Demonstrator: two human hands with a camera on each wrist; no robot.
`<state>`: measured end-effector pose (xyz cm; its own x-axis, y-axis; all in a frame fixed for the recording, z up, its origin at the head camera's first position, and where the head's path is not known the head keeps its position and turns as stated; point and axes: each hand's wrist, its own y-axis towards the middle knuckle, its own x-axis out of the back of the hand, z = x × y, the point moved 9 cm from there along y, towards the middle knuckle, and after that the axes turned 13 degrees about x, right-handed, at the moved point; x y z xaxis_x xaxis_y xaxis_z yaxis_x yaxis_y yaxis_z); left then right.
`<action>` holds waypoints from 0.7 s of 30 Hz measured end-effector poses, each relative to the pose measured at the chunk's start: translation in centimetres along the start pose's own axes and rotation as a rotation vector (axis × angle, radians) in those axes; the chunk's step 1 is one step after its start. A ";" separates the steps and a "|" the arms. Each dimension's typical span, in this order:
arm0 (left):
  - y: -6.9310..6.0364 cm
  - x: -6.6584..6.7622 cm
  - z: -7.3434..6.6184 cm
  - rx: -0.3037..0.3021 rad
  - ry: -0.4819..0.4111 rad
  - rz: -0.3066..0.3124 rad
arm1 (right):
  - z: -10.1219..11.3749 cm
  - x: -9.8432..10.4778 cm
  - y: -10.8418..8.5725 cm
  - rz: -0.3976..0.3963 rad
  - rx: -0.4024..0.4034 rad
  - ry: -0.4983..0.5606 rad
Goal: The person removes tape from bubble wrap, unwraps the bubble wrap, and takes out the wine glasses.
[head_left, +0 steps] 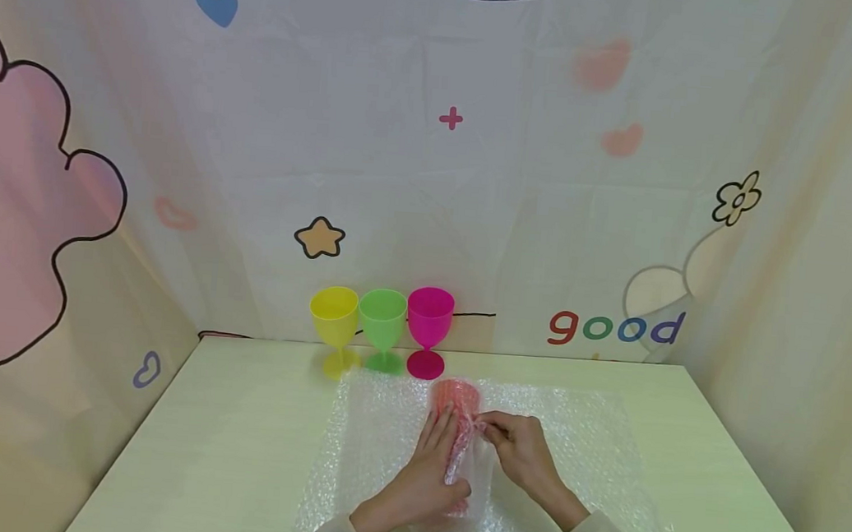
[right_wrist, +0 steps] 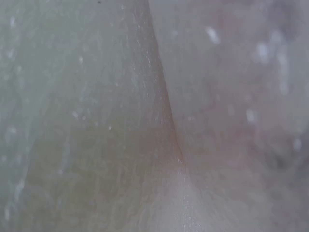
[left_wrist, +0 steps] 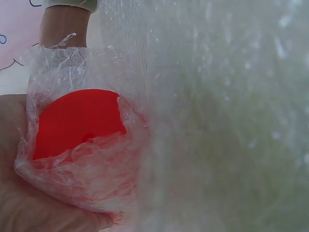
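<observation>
A red goblet (head_left: 457,392) lies on its side in bubble wrap, its wide end pointing to the back; the wrap hides much of its shape. My left hand (head_left: 422,472) rests on the bundle with straight fingers, thumb spread to the right. In the left wrist view, a round red end of the goblet (left_wrist: 79,123) shows through an opening in the crumpled wrap, beside the palm. My right hand (head_left: 524,450) pinches a fold of the bubble wrap at the bundle's right side. The right wrist view holds only blurred bubble wrap (right_wrist: 96,121).
Behind the bundle stand three upright goblets: yellow (head_left: 334,316), green (head_left: 383,316) and magenta (head_left: 431,317). A large bubble wrap sheet (head_left: 575,466) spreads under both hands across the pale table (head_left: 221,433). A printed curtain (head_left: 376,131) hangs behind the table and along its sides.
</observation>
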<state>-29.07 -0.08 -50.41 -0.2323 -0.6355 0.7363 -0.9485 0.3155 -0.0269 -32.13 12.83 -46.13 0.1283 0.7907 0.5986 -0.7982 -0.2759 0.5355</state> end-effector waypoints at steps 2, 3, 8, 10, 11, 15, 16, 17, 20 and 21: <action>0.0 0.0 0.0 0.001 -0.005 0.001 | -0.1 0.0 0.0 0.003 -0.006 0.015; 0.0 0.0 0.0 0.001 -0.007 0.002 | -0.1 0.0 0.0 0.006 -0.012 0.024; 0.0 -0.1 -0.1 0.003 -0.010 0.007 | -0.6 -0.1 -0.2 0.017 -0.055 0.080; -0.1 -0.2 -0.1 0.002 -0.009 0.008 | -0.8 -0.2 -0.3 0.018 -0.070 0.103; -0.1 -0.2 -0.1 0.003 -0.010 0.009 | -0.9 -0.2 -0.4 0.019 -0.079 0.113; -0.1 -0.2 -0.1 0.002 -0.011 0.005 | -1.1 -0.2 -0.5 0.012 -0.106 0.113; -0.1 -0.2 -0.1 0.000 -0.011 -0.002 | -1.0 -0.2 -0.4 0.015 -0.103 0.088; -0.1 -0.1 0.0 0.004 -0.013 -0.006 | -0.8 -0.2 -0.3 0.019 -0.089 0.056; -0.2 0.3 0.0 0.004 -0.004 -0.039 | 0.5 0.0 0.2 0.029 0.001 -0.066; -0.3 0.5 0.0 0.000 0.001 -0.052 | 1.0 0.1 0.3 0.031 0.035 -0.103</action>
<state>-28.90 -0.44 -50.04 -0.1823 -0.6504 0.7374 -0.9594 0.2817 0.0113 -31.81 12.23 -45.32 0.1653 0.7215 0.6724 -0.7816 -0.3199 0.5354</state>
